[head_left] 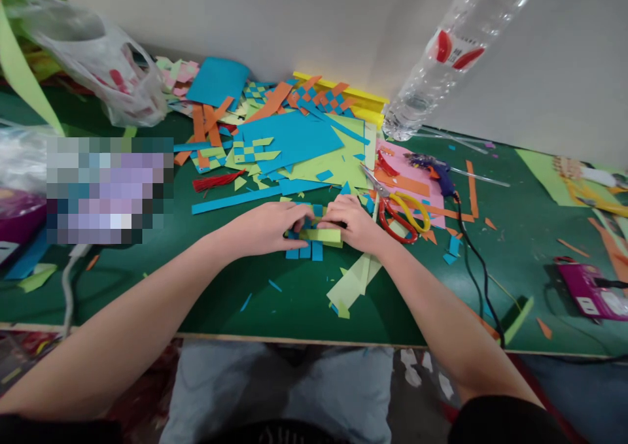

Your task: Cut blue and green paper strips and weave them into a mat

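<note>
A small weave of blue and light-green paper strips point(318, 235) lies on the green table in front of me, its blue ends pointing toward the near edge. My left hand point(275, 228) is closed on its left side, thumb and fingers pinching the strips. At the right side my right hand point(353, 223) has its fingers curled onto the same weave, by a light-green strip that crosses it. The fingers partly hide the weave. Just right of my right hand lie scissors point(402, 215) with red and yellow handles. A long blue strip point(235, 199) rests beyond my left hand.
Blue and green paper sheets point(294, 140) and woven pieces pile up behind my hands. A glue gun point(436, 172) with a black cord lies right. A plastic bottle point(441, 58) leans on the wall. At left are a white bag point(112, 71) and a blurred-out device point(108, 189).
</note>
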`<state>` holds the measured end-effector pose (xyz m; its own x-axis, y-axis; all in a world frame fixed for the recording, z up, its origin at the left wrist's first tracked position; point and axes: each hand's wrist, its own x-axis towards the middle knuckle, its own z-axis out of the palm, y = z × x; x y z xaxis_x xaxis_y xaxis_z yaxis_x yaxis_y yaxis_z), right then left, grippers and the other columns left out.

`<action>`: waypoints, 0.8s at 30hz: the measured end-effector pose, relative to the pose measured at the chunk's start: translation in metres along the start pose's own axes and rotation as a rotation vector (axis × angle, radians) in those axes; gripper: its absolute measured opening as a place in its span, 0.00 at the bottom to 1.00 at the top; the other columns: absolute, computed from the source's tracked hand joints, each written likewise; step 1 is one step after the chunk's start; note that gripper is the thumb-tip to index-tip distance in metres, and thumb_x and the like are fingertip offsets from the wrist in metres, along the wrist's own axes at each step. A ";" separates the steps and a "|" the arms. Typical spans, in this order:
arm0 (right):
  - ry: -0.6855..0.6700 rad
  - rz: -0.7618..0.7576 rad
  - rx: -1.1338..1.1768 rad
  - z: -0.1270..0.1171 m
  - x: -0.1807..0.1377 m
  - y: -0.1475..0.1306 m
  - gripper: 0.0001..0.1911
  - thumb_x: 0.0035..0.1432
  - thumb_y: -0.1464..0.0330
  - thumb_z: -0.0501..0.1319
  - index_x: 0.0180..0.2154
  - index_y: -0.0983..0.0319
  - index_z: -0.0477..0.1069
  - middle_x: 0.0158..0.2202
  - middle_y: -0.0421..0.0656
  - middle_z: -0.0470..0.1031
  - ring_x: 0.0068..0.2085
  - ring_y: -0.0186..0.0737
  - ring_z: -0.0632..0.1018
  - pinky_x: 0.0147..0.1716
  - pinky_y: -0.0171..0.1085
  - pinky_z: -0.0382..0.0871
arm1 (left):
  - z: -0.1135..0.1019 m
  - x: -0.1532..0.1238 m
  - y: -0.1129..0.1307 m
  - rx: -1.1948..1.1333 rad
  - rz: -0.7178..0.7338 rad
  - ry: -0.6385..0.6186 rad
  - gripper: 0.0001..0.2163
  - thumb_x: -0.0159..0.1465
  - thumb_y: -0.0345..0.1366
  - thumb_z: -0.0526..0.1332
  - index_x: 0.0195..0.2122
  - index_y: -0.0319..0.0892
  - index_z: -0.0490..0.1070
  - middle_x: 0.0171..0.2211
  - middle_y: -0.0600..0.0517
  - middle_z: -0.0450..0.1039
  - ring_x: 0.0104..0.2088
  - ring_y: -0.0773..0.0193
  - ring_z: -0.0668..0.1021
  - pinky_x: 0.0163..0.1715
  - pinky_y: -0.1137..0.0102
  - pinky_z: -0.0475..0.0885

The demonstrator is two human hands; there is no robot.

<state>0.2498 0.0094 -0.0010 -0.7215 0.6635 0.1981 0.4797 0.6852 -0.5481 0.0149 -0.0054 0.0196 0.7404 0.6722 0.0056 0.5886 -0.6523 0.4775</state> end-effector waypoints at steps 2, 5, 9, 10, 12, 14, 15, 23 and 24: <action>-0.010 0.020 0.027 0.001 0.001 0.001 0.25 0.69 0.53 0.48 0.33 0.61 0.75 0.29 0.41 0.71 0.37 0.41 0.67 0.45 0.44 0.54 | -0.001 0.000 0.000 -0.005 -0.029 -0.001 0.15 0.61 0.39 0.65 0.46 0.40 0.66 0.33 0.51 0.72 0.33 0.62 0.74 0.32 0.71 0.66; -0.013 0.039 0.048 0.001 0.002 0.000 0.27 0.69 0.51 0.46 0.30 0.61 0.72 0.28 0.41 0.70 0.37 0.41 0.68 0.46 0.45 0.54 | -0.003 -0.001 0.001 0.017 -0.010 -0.016 0.10 0.62 0.41 0.64 0.39 0.41 0.69 0.33 0.51 0.72 0.33 0.62 0.74 0.31 0.71 0.65; -0.008 0.051 0.039 0.001 0.003 0.001 0.30 0.68 0.49 0.42 0.26 0.60 0.67 0.28 0.41 0.70 0.37 0.41 0.68 0.47 0.45 0.54 | -0.004 -0.002 -0.002 0.021 0.102 -0.005 0.09 0.67 0.42 0.59 0.42 0.43 0.73 0.37 0.50 0.75 0.37 0.62 0.76 0.38 0.69 0.68; -0.007 0.053 0.036 0.002 0.003 0.001 0.31 0.68 0.48 0.41 0.25 0.60 0.66 0.28 0.41 0.69 0.37 0.41 0.68 0.47 0.45 0.55 | -0.004 -0.003 -0.004 0.018 0.127 0.003 0.10 0.68 0.42 0.58 0.44 0.44 0.74 0.39 0.50 0.76 0.39 0.62 0.77 0.40 0.69 0.68; -0.003 0.060 0.038 0.002 0.003 0.001 0.32 0.67 0.47 0.40 0.24 0.60 0.64 0.27 0.41 0.69 0.36 0.40 0.69 0.47 0.46 0.55 | -0.003 -0.004 -0.006 0.018 0.162 0.018 0.11 0.69 0.42 0.56 0.44 0.46 0.76 0.41 0.50 0.77 0.41 0.62 0.77 0.43 0.68 0.69; 0.001 0.069 0.049 0.002 0.003 0.002 0.32 0.67 0.46 0.39 0.24 0.60 0.63 0.26 0.40 0.68 0.36 0.40 0.68 0.48 0.46 0.55 | -0.002 -0.004 -0.008 0.023 0.175 0.026 0.12 0.69 0.42 0.55 0.43 0.46 0.77 0.41 0.50 0.77 0.41 0.62 0.78 0.43 0.68 0.70; 0.002 0.072 0.054 0.002 0.003 0.002 0.32 0.67 0.45 0.39 0.23 0.60 0.63 0.26 0.40 0.67 0.36 0.40 0.68 0.48 0.46 0.55 | -0.002 -0.005 -0.009 0.027 0.177 0.027 0.12 0.69 0.42 0.55 0.43 0.47 0.78 0.41 0.50 0.77 0.41 0.62 0.78 0.42 0.67 0.70; 0.069 0.033 0.144 0.000 -0.001 -0.003 0.27 0.69 0.53 0.47 0.30 0.58 0.78 0.25 0.39 0.71 0.35 0.38 0.70 0.48 0.45 0.56 | -0.001 -0.004 -0.007 0.038 0.200 0.056 0.12 0.69 0.41 0.55 0.42 0.46 0.79 0.41 0.50 0.77 0.40 0.61 0.78 0.42 0.67 0.71; 0.105 0.020 0.124 -0.002 -0.002 -0.004 0.26 0.69 0.54 0.48 0.31 0.57 0.78 0.25 0.39 0.70 0.34 0.38 0.70 0.47 0.45 0.57 | -0.001 -0.004 -0.006 0.041 0.198 0.059 0.12 0.69 0.41 0.55 0.43 0.46 0.78 0.41 0.50 0.78 0.41 0.61 0.78 0.42 0.67 0.71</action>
<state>0.2503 0.0060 0.0022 -0.6537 0.7084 0.2663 0.4231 0.6338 -0.6475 0.0078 -0.0039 0.0174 0.8235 0.5477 0.1477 0.4467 -0.7866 0.4262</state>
